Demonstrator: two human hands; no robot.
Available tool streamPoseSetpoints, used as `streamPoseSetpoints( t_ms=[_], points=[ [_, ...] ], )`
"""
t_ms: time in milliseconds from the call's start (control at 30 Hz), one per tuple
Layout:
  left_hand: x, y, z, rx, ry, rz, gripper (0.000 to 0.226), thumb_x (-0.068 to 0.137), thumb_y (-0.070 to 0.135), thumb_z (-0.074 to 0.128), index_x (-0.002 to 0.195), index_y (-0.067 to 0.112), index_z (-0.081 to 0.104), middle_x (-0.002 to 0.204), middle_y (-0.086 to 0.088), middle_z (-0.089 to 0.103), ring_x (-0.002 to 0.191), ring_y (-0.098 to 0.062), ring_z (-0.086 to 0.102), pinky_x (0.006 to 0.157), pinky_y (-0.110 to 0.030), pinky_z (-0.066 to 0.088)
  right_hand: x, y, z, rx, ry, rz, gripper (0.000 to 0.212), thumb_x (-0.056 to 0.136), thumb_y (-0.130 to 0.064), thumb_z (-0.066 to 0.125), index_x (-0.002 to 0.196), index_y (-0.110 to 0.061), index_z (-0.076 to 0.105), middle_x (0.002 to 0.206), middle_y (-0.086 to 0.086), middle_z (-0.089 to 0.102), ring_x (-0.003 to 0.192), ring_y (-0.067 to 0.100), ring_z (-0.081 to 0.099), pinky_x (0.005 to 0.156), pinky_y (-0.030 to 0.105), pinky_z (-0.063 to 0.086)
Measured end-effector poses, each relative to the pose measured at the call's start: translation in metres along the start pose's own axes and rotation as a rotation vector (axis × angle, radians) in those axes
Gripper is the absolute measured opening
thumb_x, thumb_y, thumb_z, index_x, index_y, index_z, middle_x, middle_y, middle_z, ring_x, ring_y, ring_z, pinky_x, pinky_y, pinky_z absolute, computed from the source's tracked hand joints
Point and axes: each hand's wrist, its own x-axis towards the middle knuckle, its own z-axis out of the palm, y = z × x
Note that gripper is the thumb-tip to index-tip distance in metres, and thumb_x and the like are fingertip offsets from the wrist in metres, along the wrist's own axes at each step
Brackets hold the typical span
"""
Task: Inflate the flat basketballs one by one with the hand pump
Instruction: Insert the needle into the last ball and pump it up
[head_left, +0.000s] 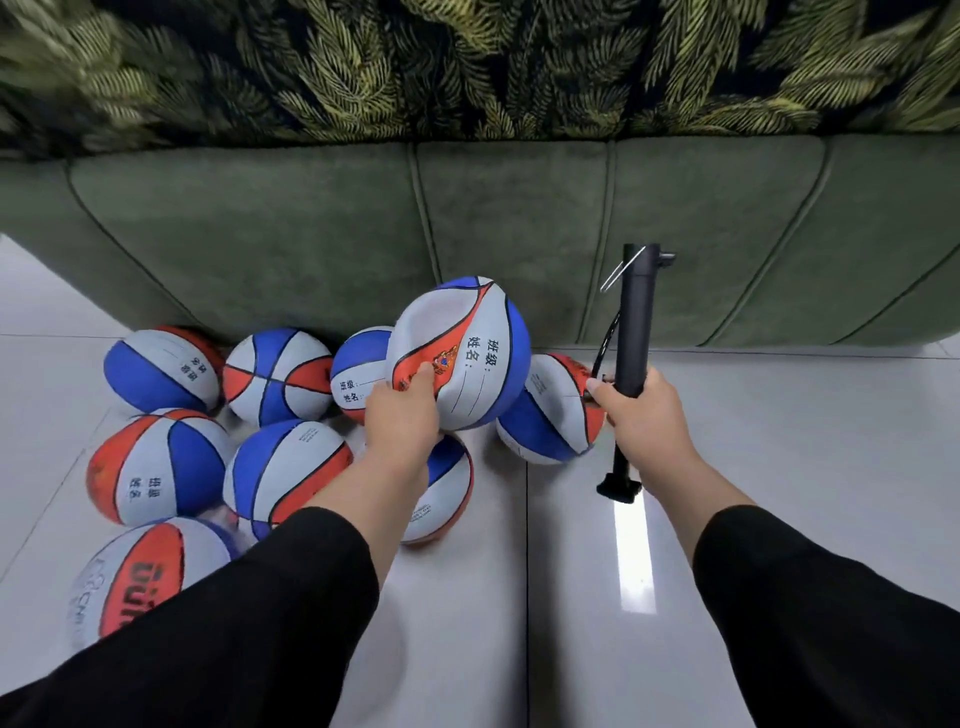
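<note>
Left hand (402, 415) grips the dented basketball (460, 353) above the pile; right hand (641, 410) grips the pump (636, 332) (upright), over bare floor (779, 441) beside the sofa (519, 234) edge.

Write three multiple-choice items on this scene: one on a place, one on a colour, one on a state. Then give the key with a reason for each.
1. Where is the black hand pump?
A. On the sofa
B. In the right hand
C. Under the balls

2. What colours are the panels of the dented basketball?
A. Blue, orange-red and pale grey
B. Green and yellow
C. All black

3. What is the state of the ball that the left hand holds?
A. Firm and round
B. Caved in on one side
C. Cut open

Key:
1 B, the right hand's fingers are curled round the pump's barrel, which stands above the glossy tile floor.
2 A, those three colours show on its panels.
3 B, a deep dent shows on its upper left, as the left hand grips it in front of the green velvet sofa.
</note>
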Motion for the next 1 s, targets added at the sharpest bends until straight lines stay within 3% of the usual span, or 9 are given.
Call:
streamPoseSetpoints(
  t_ms=[133, 333, 500, 567, 600, 667, 767, 867, 1000],
  points=[
    [-0.023, 0.003, -0.016, -0.019, -0.076, 0.06, 0.052, 0.088, 0.055, 0.063, 0.128, 0.022, 0.064, 0.114, 0.004, 0.072, 0.106, -0.025, 0.069, 0.094, -0.05, 0.059, -0.027, -0.009, 0.006, 0.095, 0.008, 0.028, 0.016, 0.092, -0.026, 0.075, 0.097, -0.018, 0.061, 0.097, 0.014, 0.075, 0.096, 0.034, 0.073, 0.094, 0.057, 0.057],
    [-0.055, 0.008, -0.05, 0.047, -0.142, 0.209, 0.038, 0.101, 0.046, 0.058, 0.133, 0.025, 0.058, 0.118, 0.005, 0.069, 0.109, -0.022, 0.068, 0.098, -0.05, 0.058, -0.076, -0.049, 0.006, 0.336, -0.001, -0.044, 0.013, 0.096, -0.016, 0.071, 0.097, -0.017, 0.057, 0.086, -0.002, 0.075, 0.095, 0.027, 0.076, 0.094, 0.045, 0.054],
    [-0.091, 0.039, -0.08, 0.105, -0.272, 0.381, 0.038, 0.104, 0.039, 0.057, 0.14, 0.029, 0.054, 0.123, 0.009, 0.069, 0.112, -0.016, 0.067, 0.101, -0.046, 0.056, -0.116, -0.104, -0.009, 0.488, -0.025, -0.125, 0.013, 0.097, -0.014, 0.07, 0.098, -0.017, 0.057, 0.094, 0.005, 0.069, 0.093, 0.028, 0.077, 0.077, 0.031, 0.049],
    [-0.111, 0.056, -0.089, 0.102, -0.327, 0.439, 0.038, 0.105, 0.038, 0.057, 0.141, 0.029, 0.054, 0.124, 0.008, 0.068, 0.113, -0.014, 0.066, 0.101, -0.043, 0.055, -0.131, -0.129, -0.017, 0.516, -0.037, -0.175, 0.012, 0.097, -0.012, 0.07, 0.095, -0.016, 0.058, 0.091, 0.005, 0.072, 0.086, 0.026, 0.076, 0.079, 0.035, 0.055],
    [-0.121, 0.064, -0.093, 0.09, -0.347, 0.452, 0.037, 0.105, 0.037, 0.056, 0.141, 0.029, 0.054, 0.126, 0.008, 0.068, 0.112, -0.013, 0.066, 0.1, -0.041, 0.055, -0.139, -0.141, -0.023, 0.51, -0.042, -0.208, 0.012, 0.096, -0.012, 0.07, 0.093, -0.016, 0.059, 0.088, 0.004, 0.074, 0.084, 0.025, 0.075, 0.087, 0.042, 0.056],
    [-0.14, 0.083, -0.099, 0.047, -0.371, 0.449, 0.039, 0.106, 0.036, 0.056, 0.144, 0.027, 0.051, 0.13, 0.006, 0.066, 0.113, -0.012, 0.065, 0.098, -0.037, 0.055, -0.154, -0.164, -0.036, 0.499, -0.051, -0.272, 0.012, 0.096, -0.012, 0.07, 0.093, -0.017, 0.059, 0.083, 0.002, 0.074, 0.081, 0.024, 0.073, 0.095, 0.048, 0.051],
    [-0.167, 0.11, -0.109, -0.012, -0.395, 0.396, 0.045, 0.106, 0.04, 0.055, 0.148, 0.031, 0.043, 0.133, 0.006, 0.06, 0.114, -0.021, 0.066, 0.086, -0.041, 0.063, -0.175, -0.191, -0.056, 0.549, -0.087, -0.313, 0.012, 0.097, -0.014, 0.068, 0.095, -0.019, 0.058, 0.08, 0.002, 0.073, 0.075, 0.02, 0.072, 0.09, 0.046, 0.05],
    [-0.188, 0.132, -0.12, -0.05, -0.492, 0.279, 0.033, 0.106, 0.041, 0.054, 0.137, 0.029, 0.051, 0.126, -0.001, 0.065, 0.106, -0.034, 0.071, 0.081, -0.046, 0.065, -0.192, -0.205, -0.069, 0.597, -0.152, -0.335, 0.009, 0.099, -0.015, 0.066, 0.096, -0.02, 0.06, 0.082, 0.003, 0.072, 0.079, 0.02, 0.072, 0.09, 0.049, 0.049],
    [-0.192, 0.136, -0.127, -0.045, -0.587, 0.153, 0.033, 0.104, 0.044, 0.058, 0.129, 0.022, 0.058, 0.118, -0.013, 0.073, 0.085, -0.035, 0.073, 0.08, -0.047, 0.064, -0.207, -0.206, -0.072, 0.67, -0.21, -0.349, 0.01, 0.099, -0.011, 0.065, 0.095, -0.019, 0.06, 0.085, 0.001, 0.066, 0.079, 0.023, 0.072, 0.086, 0.037, 0.051]
  ],
)
